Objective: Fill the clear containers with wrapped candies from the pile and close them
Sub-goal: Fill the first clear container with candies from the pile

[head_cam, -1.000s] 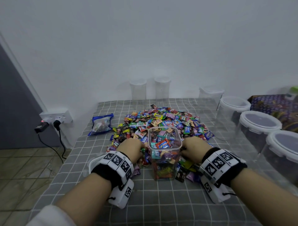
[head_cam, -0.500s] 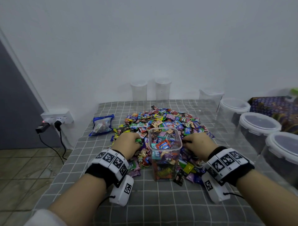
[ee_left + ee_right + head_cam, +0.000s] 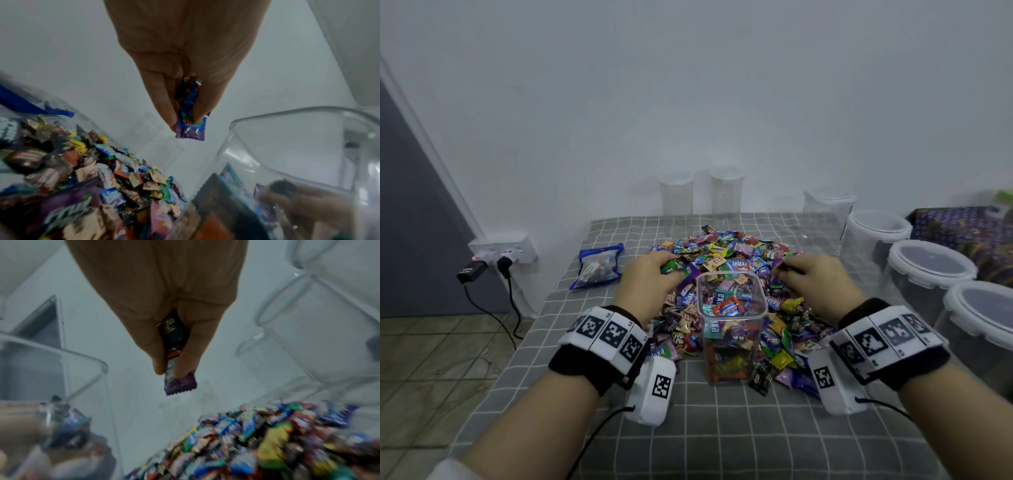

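The left hand (image 3: 650, 281) sits on the candy pile (image 3: 726, 260), and its fingers pinch a few candies. In the left wrist view the fingers (image 3: 164, 104) squeeze a blue and purple candy (image 3: 191, 120) with a darker wrapper tucked behind it, too squashed to tell what it is. From the head view a green wrapper pokes out by this hand.

The right hand (image 3: 818, 284) is also on the pile, and its fingers pinch candies too. The right wrist view shows a purple candy (image 3: 180, 384) sticking out past the fingertips, with a dark wrapper (image 3: 171, 331) deeper in the hand. That picture is blurry, so the pile under it is just smeared colors.

Between the two hands stands the open clear box (image 3: 731, 329), with no lid on it. It is nearly full of candies. Candies lie all around its bottom, so part of it is hidden.

Past the hands, by the wall, stand two tall clear jars (image 3: 702, 202). To the right of the right hand is a row of clear tubs (image 3: 928, 270) with lids; the nearest one is cut off by the picture's edge. To the left of the left hand lies a blue bag (image 3: 597, 267). All of it sits on a worktop (image 3: 722, 438) with a gray checked cloth.
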Tool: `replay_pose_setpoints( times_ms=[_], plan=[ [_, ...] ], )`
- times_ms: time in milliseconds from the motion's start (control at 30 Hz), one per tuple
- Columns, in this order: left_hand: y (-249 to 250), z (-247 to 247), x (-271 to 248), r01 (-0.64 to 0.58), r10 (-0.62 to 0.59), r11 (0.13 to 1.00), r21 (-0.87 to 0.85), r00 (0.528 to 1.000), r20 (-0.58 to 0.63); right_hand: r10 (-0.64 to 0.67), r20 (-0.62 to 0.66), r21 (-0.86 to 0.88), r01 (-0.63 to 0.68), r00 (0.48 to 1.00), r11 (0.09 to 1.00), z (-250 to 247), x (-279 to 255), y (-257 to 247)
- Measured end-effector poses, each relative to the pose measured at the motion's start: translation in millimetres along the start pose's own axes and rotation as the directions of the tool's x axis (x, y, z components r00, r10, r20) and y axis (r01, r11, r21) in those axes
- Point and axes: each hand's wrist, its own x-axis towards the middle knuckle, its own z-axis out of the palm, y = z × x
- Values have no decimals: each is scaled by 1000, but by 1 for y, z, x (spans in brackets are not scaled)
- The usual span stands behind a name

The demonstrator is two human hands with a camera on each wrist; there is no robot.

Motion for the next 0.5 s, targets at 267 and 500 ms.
replay_pose_setpoints(
  times_ms=[267,500],
  plan=[
    [20,-3,-4,9,-9,963,-270,1000,0,-209,-133,226,235,969,945,-14,-19,-47],
    [30,-4,-6,-5,10,932,-363,1000,11,-282,48,46,280,958,959,1,-24,-62]
  ],
)
